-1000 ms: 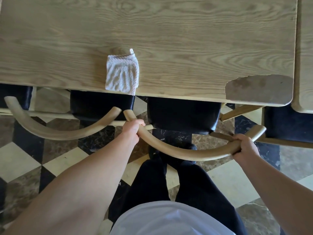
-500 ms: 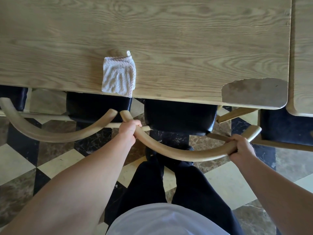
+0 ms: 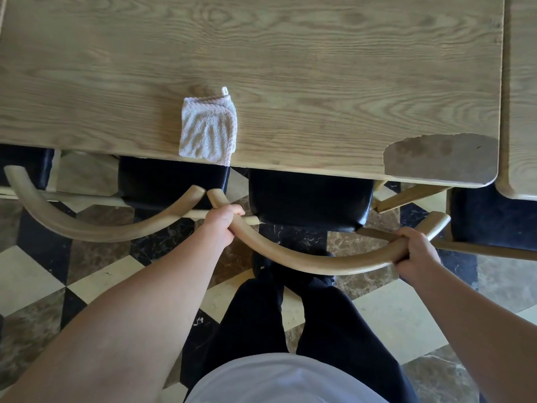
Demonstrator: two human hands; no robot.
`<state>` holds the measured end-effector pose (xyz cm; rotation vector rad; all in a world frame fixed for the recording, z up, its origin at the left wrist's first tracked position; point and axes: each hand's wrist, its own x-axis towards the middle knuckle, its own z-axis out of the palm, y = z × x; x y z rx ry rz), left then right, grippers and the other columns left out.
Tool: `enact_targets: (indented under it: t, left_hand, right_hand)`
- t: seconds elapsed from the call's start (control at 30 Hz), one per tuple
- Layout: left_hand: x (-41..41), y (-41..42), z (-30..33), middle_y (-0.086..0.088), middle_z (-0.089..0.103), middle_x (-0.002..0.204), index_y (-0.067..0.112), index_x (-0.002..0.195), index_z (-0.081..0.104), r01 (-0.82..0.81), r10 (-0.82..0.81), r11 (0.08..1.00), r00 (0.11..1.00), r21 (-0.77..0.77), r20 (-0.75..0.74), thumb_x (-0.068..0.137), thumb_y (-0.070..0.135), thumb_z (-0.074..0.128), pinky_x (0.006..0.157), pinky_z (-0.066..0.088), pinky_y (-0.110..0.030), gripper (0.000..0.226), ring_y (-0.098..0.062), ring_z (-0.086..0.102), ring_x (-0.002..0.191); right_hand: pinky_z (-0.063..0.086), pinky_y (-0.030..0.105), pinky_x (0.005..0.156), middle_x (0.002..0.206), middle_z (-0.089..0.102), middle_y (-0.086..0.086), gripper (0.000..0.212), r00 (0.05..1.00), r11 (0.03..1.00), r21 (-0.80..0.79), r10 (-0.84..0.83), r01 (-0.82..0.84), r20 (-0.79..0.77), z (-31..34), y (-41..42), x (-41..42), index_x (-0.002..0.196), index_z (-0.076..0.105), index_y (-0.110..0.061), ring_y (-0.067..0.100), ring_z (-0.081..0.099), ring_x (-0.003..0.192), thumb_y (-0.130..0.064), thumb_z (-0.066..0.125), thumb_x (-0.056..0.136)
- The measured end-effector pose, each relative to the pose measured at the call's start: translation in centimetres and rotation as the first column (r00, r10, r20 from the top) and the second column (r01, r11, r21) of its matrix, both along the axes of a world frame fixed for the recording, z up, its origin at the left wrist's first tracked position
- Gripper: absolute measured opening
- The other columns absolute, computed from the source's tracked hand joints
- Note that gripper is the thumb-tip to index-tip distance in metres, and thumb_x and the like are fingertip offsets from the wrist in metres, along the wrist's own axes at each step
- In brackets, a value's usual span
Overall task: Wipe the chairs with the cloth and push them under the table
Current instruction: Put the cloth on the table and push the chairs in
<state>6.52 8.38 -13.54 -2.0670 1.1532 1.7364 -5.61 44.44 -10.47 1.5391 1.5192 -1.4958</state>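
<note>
My left hand [image 3: 222, 221] and right hand [image 3: 414, 253] curl their fingers round the chair [image 3: 308, 261]; the cloth [image 3: 207, 133] lies on the table [image 3: 319, 82] at eleven o'clock.

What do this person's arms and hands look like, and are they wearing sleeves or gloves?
Both forearms are bare, with no sleeves, gloves, watch or rings visible. The left hand and right hand are uncovered. Lower down, a white shirt and black trousers show.
</note>
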Motion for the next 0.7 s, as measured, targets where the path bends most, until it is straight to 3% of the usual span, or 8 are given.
enact_targets:
  t: [0.13, 0.3, 0.53, 0.7]
  left_hand:
    - [0.3, -0.1, -0.1, -0.016, 0.058, 0.109, 0.008, 0.126, 0.052, 0.001, 0.000, 1.000, 0.999, 0.007, -0.032, 0.074, 0.015, 0.083, 0.064, 0.054, -0.038, 0.061, -0.028, 0.061, 0.097]
    - [0.8, -0.3, -0.3, -0.018, 0.058, 0.118, 0.008, 0.129, 0.052, 0.017, -0.015, 0.999, 0.998, 0.040, -0.062, 0.074, 0.018, 0.083, 0.095, 0.057, -0.050, 0.065, -0.032, 0.061, 0.109]
    - [1.4, -0.2, 0.7, -0.019, 0.057, 0.120, 0.009, 0.129, 0.049, -0.073, 0.092, 0.990, 0.984, 0.123, -0.154, 0.078, 0.015, 0.082, 0.095, 0.057, -0.051, 0.061, -0.033, 0.061, 0.108]
    - [1.9, 0.0, 1.6, -0.017, 0.059, 0.111, 0.013, 0.125, 0.048, -0.095, 0.116, 0.987, 0.980, 0.128, -0.164, 0.087, 0.017, 0.076, 0.096, 0.053, -0.053, 0.047, -0.029, 0.061, 0.095]
  right_hand:
    - [0.054, 0.034, 0.090, 0.107, 0.057, 0.007, 0.042, 0.999, 0.999, -0.004, 0.037, -0.037, 0.006, 0.1, 0.2, 0.1, 0.122, 0.060, -0.010, 0.017, 0.056, 0.092, -0.015, 0.071, 0.083]
    - [0.052, 0.037, 0.098, 0.110, 0.057, 0.006, 0.040, 0.999, 0.999, -0.016, 0.036, -0.036, 0.002, 0.3, 0.3, 0.4, 0.119, 0.058, -0.012, 0.017, 0.057, 0.097, -0.022, 0.075, 0.084]
    - [0.053, 0.038, 0.097, 0.108, 0.059, 0.006, 0.041, 0.999, 0.999, -0.025, 0.040, -0.039, 0.014, 1.0, 0.2, 0.6, 0.120, 0.054, -0.016, 0.017, 0.060, 0.100, -0.027, 0.074, 0.086]
    - [0.053, 0.039, 0.098, 0.110, 0.061, 0.008, 0.042, 0.998, 0.996, -0.075, 0.056, -0.053, 0.038, 1.6, 0.5, 0.3, 0.126, 0.051, -0.013, 0.019, 0.064, 0.107, -0.024, 0.071, 0.090]
